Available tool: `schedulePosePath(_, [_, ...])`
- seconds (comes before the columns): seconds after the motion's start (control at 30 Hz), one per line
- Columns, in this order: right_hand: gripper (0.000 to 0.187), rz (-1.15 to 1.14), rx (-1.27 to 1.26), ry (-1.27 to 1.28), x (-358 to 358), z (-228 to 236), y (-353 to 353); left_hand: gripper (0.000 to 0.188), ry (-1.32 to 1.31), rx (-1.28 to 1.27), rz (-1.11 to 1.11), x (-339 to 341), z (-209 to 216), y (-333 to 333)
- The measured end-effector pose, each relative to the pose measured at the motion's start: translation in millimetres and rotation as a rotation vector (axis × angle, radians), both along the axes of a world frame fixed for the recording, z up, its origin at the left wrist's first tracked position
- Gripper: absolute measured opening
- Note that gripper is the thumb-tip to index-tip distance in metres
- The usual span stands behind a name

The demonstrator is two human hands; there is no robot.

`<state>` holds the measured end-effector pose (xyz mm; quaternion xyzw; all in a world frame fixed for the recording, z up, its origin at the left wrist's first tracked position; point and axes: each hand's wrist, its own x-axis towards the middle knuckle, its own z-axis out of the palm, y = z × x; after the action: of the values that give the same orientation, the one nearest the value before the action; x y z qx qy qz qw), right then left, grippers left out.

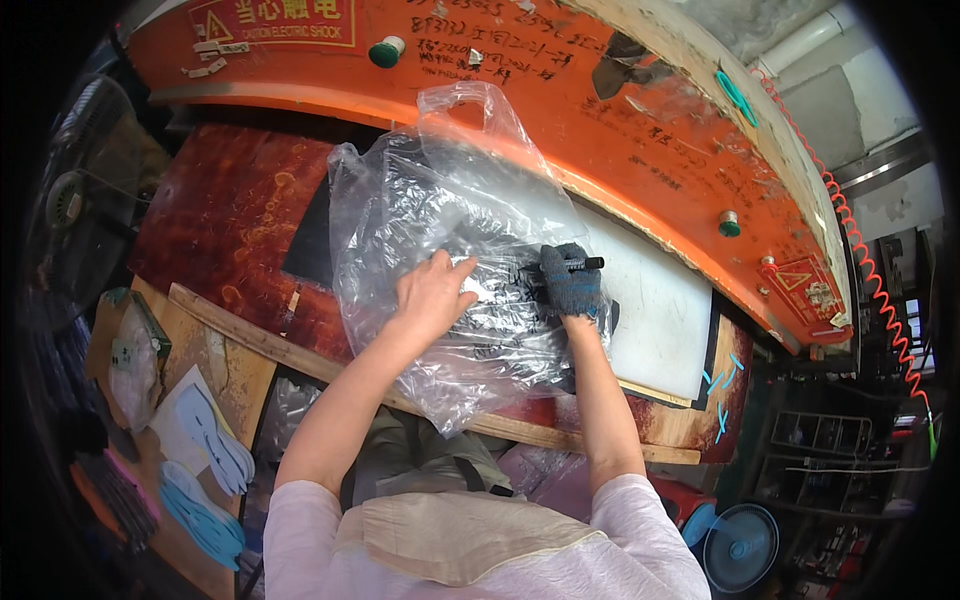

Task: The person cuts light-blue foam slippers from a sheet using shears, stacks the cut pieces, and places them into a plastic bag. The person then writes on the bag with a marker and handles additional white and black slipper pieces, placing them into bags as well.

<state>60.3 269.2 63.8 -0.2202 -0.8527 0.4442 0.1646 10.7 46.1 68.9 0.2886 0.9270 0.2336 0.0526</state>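
Note:
A clear plastic bag (pixel 375 220) with loop handles lies spread over dark material on the worktable. Bare and with its fingers apart, my left hand (pixel 432 295) rests on the middle of the bag. My right hand (pixel 574 292) wears a dark grey knitted glove and is closed around a black marker (pixel 590 264), over the bag's right side. Black handwritten strokes (pixel 525 285) show on the plastic between the two hands. The marker's tip is hard to make out against the glove.
An orange machine beam (pixel 560 120) with warning labels spans the far side. A white board (pixel 655 310) lies to the right, beside a reddish-brown board (pixel 235 210) on the left. Pale blue strap-like pieces (pixel 200 510) sit lower left. A red coiled hose (pixel 850 225) hangs at right.

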Motion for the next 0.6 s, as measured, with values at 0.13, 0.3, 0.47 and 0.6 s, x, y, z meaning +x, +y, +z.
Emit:
schedulePosePath(0.13, [0.029, 0.001, 0.000, -0.008, 1.3, -1.9, -0.3, 0.049, -0.019, 0.006, -0.008, -0.5, -0.9, -0.1])
schedulePosePath(0.3, [0.029, 0.003, -0.010, -0.025, 2.5, -2.3, 1.7, 0.050, -0.013, 0.014, -0.010, -0.8, -0.2, -0.6])
schedulePosePath(0.47, [0.028, 0.013, -0.014, 0.005, 0.3, -3.4, 1.7, 0.050, -0.001, 0.021, -0.009, -0.4, -2.3, -0.1])
schedulePosePath(0.6, [0.030, 0.001, 0.030, -0.012, -1.5, -3.7, -0.2, 0.050, -0.010, 0.036, -0.011, -1.6, -4.4, -0.9])
